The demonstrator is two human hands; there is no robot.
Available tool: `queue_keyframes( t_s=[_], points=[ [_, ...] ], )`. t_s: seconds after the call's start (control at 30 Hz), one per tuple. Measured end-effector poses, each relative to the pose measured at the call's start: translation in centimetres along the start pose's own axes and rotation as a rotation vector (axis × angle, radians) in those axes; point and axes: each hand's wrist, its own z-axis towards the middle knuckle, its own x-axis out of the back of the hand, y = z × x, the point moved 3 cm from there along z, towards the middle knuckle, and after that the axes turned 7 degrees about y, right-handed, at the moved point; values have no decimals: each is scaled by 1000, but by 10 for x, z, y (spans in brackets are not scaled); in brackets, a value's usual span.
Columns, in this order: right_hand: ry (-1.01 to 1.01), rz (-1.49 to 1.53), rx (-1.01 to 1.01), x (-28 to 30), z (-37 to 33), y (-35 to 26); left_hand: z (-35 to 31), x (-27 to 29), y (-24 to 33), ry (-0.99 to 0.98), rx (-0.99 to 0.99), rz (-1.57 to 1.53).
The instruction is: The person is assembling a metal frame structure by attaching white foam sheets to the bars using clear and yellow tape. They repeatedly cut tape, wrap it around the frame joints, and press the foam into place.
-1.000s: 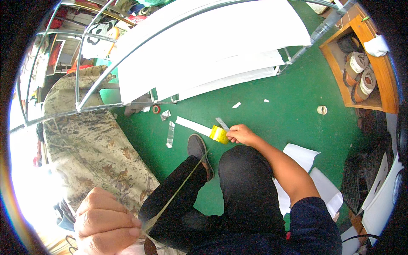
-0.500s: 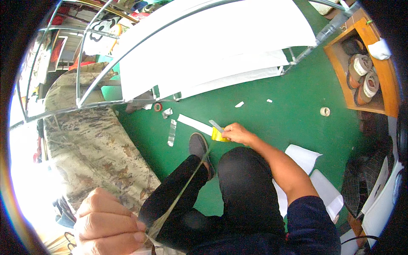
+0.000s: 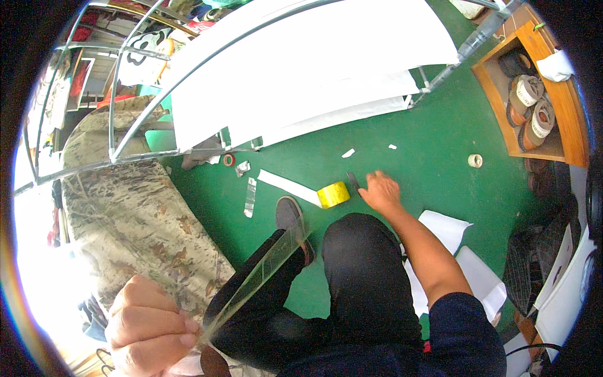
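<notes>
My left hand (image 3: 147,327), closed at the lower left, pinches one end of a strip of clear tape (image 3: 264,264). The strip slants up across my left leg, and its far end shows near my shoe. Over the green floor my right hand (image 3: 381,190) is closed on a thin flat blade (image 3: 353,181), which sticks out to the left of the fingers. Just left of the blade, apart from it, sits a yellow roll of tape (image 3: 333,195). A white strip (image 3: 289,187) lies on the floor with one end against the roll.
White sheeting covers a metal tube frame (image 3: 144,117) ahead. A camouflage-patterned cloth (image 3: 138,232) lies at left. Shoes fill a wooden cubby (image 3: 487,78) at right. On the floor are a small pale tape roll (image 3: 475,161), a red-rimmed roll (image 3: 229,159) and white sheets (image 3: 443,229).
My right hand has moved right with the blade, away from the yellow roll. The tape strip, earlier stretched taut toward the roll, now shows broader and ends short of it.
</notes>
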Motion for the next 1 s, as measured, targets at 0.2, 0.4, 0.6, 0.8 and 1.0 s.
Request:
queue_keyframes(
  t_s=[0.2,0.4,0.6,0.8,1.0],
  points=[
    [-113,256,538,8,35,-75,-2,-7,-1,19,0,7],
    [-495,321,361,-3,49,-75,-22,49,-9,-102,20,42],
    [-326,941,150,11,33,-30,-58,110,-46,356,503,50],
    [-271,976,116,54,19,-19,-101,201,-135,382,625,-50],
    [-229,1059,78,73,10,10,-47,117,-124,669,685,-58]
  ],
)
